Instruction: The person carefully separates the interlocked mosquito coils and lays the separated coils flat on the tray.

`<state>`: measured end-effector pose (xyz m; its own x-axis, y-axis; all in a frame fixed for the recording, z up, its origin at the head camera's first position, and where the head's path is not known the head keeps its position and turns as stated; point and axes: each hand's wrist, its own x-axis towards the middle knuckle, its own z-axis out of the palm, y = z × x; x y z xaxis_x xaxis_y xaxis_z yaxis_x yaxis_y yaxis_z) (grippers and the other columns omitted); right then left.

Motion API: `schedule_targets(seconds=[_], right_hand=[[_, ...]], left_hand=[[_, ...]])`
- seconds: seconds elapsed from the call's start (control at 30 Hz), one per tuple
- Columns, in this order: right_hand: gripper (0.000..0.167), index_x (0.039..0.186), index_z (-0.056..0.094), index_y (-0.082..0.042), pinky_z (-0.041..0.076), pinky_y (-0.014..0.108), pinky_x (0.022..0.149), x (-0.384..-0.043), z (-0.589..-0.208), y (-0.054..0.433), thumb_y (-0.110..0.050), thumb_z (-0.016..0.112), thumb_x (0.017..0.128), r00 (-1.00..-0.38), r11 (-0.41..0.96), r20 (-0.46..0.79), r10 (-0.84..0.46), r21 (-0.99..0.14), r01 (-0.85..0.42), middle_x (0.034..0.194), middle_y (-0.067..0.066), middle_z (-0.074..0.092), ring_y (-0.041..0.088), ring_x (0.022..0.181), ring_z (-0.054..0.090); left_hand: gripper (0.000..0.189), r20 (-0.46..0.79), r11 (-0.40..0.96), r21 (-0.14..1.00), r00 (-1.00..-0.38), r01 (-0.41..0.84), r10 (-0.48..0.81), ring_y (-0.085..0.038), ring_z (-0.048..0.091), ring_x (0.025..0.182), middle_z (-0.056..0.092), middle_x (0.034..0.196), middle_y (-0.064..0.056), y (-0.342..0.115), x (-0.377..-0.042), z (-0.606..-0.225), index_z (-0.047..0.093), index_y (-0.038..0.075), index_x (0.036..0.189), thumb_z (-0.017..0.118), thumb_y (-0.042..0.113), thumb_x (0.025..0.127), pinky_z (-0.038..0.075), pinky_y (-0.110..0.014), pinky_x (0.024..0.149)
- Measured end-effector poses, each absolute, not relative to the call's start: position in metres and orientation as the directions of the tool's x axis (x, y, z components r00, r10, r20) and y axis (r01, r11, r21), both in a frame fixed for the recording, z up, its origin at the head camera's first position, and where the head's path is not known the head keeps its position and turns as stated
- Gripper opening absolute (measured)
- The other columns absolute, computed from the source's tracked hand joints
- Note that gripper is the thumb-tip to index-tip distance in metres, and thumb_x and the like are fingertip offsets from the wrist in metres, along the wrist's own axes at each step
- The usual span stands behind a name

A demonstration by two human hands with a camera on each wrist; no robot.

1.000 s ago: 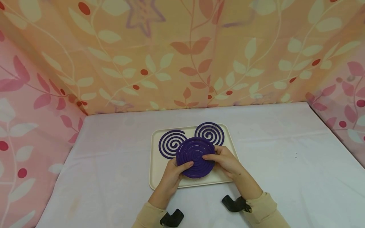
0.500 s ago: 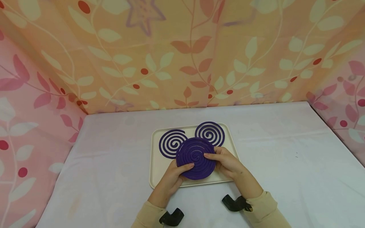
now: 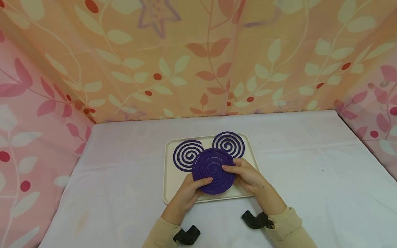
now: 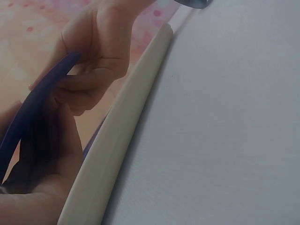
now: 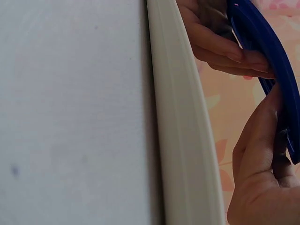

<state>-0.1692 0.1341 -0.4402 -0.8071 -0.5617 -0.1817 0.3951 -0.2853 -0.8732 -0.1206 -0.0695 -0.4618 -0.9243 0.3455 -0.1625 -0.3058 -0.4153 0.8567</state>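
Note:
A tightly wound purple disc of nested mosquito coils [image 3: 214,159] is held tilted over the near half of a cream tray [image 3: 172,187]. My left hand [image 3: 186,193] grips its lower left edge, thumb on top. On the right edge my right hand [image 3: 248,175] pinches it, with the thumb reaching towards the centre. From the left wrist, the disc [image 4: 23,117] appears edge-on and slightly bowed. Fingers of both hands support the underside of the disc [image 5: 279,61] in the right wrist view. Behind it, two loosely wound coils lie on the tray, a left coil [image 3: 183,155] and a right coil [image 3: 228,139].
A white cloth [image 3: 118,179] covers the table under the tray. Patterned curtains [image 3: 173,62] rise along the back and both sides. Black angled pieces sit at the cuffs, a left piece [image 3: 187,235] and a right piece [image 3: 254,219].
Both hands keep their grip and the disc tips slightly, its face turning a little more towards the head view. The two coils on the tray stay put.

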Motion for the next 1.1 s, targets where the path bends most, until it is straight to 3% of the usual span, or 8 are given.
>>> schedule_targets(seconds=[0.73,1.1], right_hand=[[0.013,0.092,0.066,-0.008,0.056,0.024,0.068,-0.1691,-0.4398,0.1348,0.003,0.058,0.089,-0.802,-0.314,-0.147,-0.579,-0.867,0.386,0.087,0.004,0.071,0.011,0.078,0.068],[0.015,0.092,0.066,-0.008,0.056,0.025,0.069,-0.1693,-0.4394,0.1349,0.003,0.057,0.09,-0.817,-0.362,-0.11,-0.566,-0.857,0.366,0.088,0.004,0.07,0.012,0.079,0.067]], left_hand=[[0.059,-0.158,-0.414,0.862,-0.931,-0.292,0.329,-0.016,0.059,0.108,0.057,0.122,-0.009,-0.0702,-0.1206,-0.4616,0.036,-0.009,0.137,0.06,-0.003,0.084,0.047,-0.03,0.094],[0.04,-0.184,-0.413,0.869,-0.954,-0.271,0.237,-0.015,0.064,0.098,0.066,0.106,-0.004,-0.0682,-0.1218,-0.4601,0.051,-0.012,0.123,0.059,-0.004,0.086,0.051,-0.029,0.088]])
